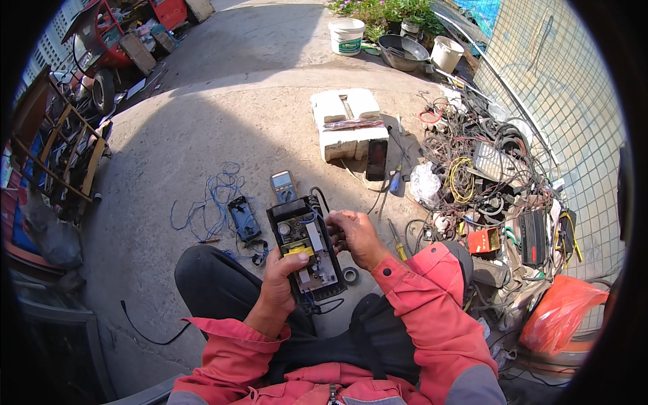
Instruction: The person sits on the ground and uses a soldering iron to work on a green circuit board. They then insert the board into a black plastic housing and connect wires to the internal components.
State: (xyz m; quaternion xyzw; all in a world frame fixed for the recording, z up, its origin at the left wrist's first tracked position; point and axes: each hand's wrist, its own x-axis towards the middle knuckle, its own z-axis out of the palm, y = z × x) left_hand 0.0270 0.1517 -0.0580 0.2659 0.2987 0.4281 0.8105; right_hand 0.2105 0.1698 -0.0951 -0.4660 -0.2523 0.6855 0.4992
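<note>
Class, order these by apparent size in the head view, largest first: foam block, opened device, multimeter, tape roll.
1. Opened device and foam block: too alike to rank, with one held nearer.
2. Multimeter.
3. Tape roll.

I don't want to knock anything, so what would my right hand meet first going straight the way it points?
Your right hand points leftward, so probably the right wall of the open black case in your left hand; depth is unclear, and they may already be touching.
</note>
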